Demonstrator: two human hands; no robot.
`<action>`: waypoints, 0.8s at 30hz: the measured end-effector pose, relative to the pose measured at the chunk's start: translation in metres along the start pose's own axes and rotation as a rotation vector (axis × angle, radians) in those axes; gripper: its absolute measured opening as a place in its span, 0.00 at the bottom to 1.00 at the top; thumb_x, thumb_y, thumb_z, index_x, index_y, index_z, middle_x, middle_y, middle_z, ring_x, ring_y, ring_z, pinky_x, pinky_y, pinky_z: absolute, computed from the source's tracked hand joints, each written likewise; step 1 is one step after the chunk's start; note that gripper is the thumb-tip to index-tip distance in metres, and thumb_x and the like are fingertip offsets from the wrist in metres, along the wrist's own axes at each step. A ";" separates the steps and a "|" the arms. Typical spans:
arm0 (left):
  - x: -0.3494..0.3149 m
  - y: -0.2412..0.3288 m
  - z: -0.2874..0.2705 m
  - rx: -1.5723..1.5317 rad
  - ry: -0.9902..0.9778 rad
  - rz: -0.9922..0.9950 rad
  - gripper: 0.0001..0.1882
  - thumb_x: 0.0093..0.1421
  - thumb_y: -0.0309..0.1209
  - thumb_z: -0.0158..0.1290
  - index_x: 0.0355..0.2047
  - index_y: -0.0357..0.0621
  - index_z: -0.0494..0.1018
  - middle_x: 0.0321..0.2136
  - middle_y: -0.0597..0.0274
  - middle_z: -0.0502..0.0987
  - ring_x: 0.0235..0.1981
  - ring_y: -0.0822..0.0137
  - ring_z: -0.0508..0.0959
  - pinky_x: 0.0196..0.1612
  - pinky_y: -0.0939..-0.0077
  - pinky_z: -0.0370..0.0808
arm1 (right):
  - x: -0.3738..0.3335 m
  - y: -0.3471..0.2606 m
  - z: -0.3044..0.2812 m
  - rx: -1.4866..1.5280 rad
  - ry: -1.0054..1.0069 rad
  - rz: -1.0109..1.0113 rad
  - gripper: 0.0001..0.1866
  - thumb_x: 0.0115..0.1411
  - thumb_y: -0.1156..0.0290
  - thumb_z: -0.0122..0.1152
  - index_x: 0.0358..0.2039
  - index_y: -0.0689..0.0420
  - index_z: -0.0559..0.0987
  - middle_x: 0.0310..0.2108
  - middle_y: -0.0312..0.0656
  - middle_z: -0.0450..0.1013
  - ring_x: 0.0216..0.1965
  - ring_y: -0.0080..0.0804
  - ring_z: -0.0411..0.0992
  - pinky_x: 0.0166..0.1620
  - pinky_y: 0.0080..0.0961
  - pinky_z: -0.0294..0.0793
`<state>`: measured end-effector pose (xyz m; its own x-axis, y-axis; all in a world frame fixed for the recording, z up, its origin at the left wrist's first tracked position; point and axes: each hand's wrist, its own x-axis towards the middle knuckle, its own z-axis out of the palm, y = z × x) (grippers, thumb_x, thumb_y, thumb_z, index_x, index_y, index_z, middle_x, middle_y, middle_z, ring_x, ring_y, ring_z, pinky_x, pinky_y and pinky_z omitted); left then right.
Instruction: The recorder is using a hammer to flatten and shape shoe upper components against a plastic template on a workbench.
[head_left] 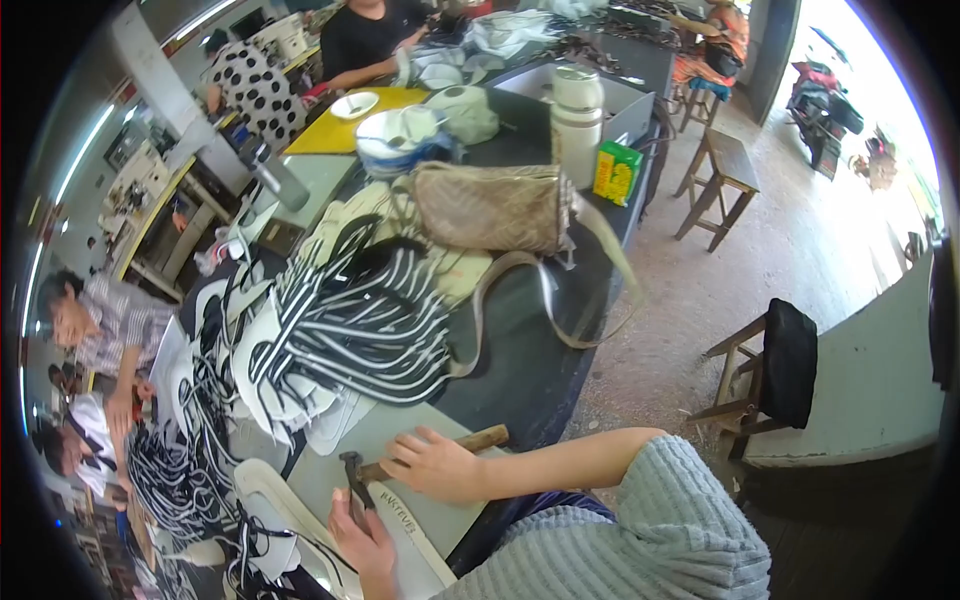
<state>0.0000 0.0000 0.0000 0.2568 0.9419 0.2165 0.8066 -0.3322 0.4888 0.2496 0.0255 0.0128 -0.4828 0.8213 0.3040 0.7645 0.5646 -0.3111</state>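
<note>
My right hand (437, 465) is closed over the wooden handle (487, 438) of a hammer, which lies low across a pale grey board (440, 425). The dark hammer head (351, 463) points to the left, just above my left hand (364, 538). My left fingers are pinched together beside that head, around something dark and narrow that I cannot make out. Under and beside my hands runs a long white strip (420, 535) with dark lettering. To the left of my left hand lies a curved cream-coloured piece (262, 482).
Black-and-white strap pieces (350, 320) pile up beyond the board. A brown bag (490, 208) with a long strap, a white flask (577, 130) and a green-yellow box (617, 173) stand farther back. Co-workers sit at the left and far side. Wooden stools (722, 180) stand at right.
</note>
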 end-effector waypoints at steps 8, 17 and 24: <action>0.001 0.031 -0.003 -0.027 0.106 -0.056 0.38 0.59 0.22 0.46 0.69 0.37 0.47 0.56 0.33 0.69 0.59 0.41 0.70 0.62 0.57 0.65 | -0.048 0.027 -0.023 -0.006 0.058 -0.015 0.27 0.54 0.63 0.61 0.54 0.57 0.71 0.52 0.43 0.67 0.58 0.36 0.64 0.61 0.43 0.60; -0.006 0.021 -0.004 -0.135 0.144 -0.154 0.35 0.62 0.23 0.47 0.69 0.39 0.51 0.61 0.36 0.65 0.60 0.46 0.69 0.63 0.59 0.63 | -0.058 0.034 -0.021 0.019 0.234 -0.045 0.21 0.54 0.64 0.58 0.49 0.59 0.75 0.44 0.41 0.72 0.51 0.35 0.69 0.61 0.45 0.62; 0.008 0.025 -0.001 0.220 0.088 -0.115 0.33 0.56 0.26 0.52 0.63 0.38 0.62 0.58 0.42 0.68 0.58 0.42 0.68 0.63 0.52 0.61 | -0.067 0.046 -0.035 0.105 0.303 -0.023 0.20 0.55 0.64 0.58 0.47 0.58 0.76 0.41 0.39 0.73 0.49 0.35 0.71 0.60 0.43 0.63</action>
<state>0.0219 -0.0009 0.0144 0.1168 0.9618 0.2475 0.9267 -0.1951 0.3210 0.3317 -0.0067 0.0096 -0.3379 0.7555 0.5613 0.6991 0.6008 -0.3878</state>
